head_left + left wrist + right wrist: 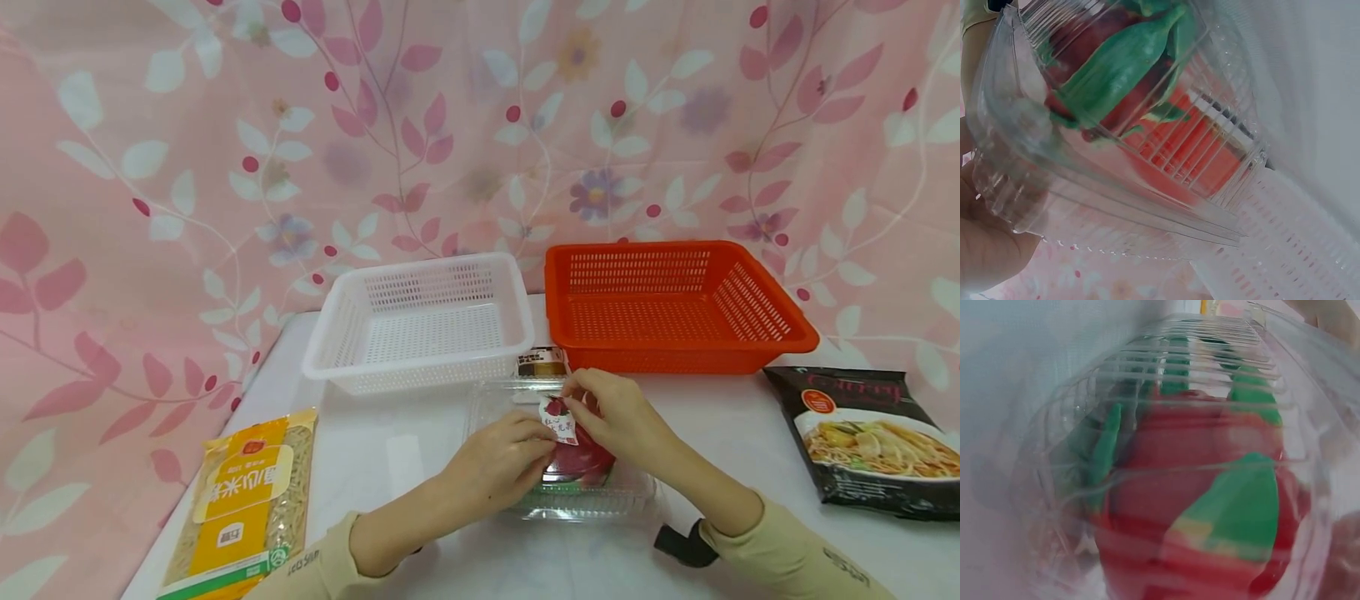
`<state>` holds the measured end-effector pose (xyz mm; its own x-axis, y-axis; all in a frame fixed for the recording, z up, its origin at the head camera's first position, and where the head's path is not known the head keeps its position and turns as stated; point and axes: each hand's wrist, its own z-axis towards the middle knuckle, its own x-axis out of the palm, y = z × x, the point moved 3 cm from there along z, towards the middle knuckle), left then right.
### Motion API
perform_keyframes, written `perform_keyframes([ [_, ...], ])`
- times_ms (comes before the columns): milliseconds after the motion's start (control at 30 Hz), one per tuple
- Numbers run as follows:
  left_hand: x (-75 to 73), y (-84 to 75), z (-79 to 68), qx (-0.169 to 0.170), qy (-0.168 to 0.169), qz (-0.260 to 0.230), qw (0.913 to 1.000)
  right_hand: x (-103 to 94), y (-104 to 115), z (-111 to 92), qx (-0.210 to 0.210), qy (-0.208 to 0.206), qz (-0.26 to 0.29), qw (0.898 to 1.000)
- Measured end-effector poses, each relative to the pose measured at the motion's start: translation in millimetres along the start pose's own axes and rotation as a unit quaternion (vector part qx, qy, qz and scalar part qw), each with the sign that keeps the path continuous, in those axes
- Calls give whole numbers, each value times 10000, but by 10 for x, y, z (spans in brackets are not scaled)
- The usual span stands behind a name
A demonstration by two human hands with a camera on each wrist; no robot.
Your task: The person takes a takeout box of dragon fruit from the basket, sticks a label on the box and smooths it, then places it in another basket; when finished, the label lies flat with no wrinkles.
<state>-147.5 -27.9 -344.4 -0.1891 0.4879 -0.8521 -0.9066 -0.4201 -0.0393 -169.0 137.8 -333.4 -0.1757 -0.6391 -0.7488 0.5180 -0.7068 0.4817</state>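
1. Clear box (581, 507), one, plastic: on the desk (367, 442), nearer the person than the red basket (682, 360) and left of its middle. A red fruit (585, 462) shows inside; a printed label (557, 432) lies at its top.
2. Right hand (628, 417), grip narrow: thumb and finger appear to pinch the label's upper edge.
3. Left hand (491, 462), fingers bent at the label's lower side; I cannot tell whether they pinch it or only press.
4. White basket (420, 367): just left of the red basket.
5. Black noodle packet (873, 442): nearer the person than the red basket, off its right side.
6. Risks, as I judge: uneven pulling could crease or tear the label; heavy pressing could buckle the thin lid or slide the box.
7. Views: only the head view shows the label; both wrist views show the fruit's green scales through ribbed walls.
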Motion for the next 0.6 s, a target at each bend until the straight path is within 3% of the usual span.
perform_keyframes([
  [600,20,20,-44,124,-77,38,9999,113,-87,58,-17,197,-60,9998],
])
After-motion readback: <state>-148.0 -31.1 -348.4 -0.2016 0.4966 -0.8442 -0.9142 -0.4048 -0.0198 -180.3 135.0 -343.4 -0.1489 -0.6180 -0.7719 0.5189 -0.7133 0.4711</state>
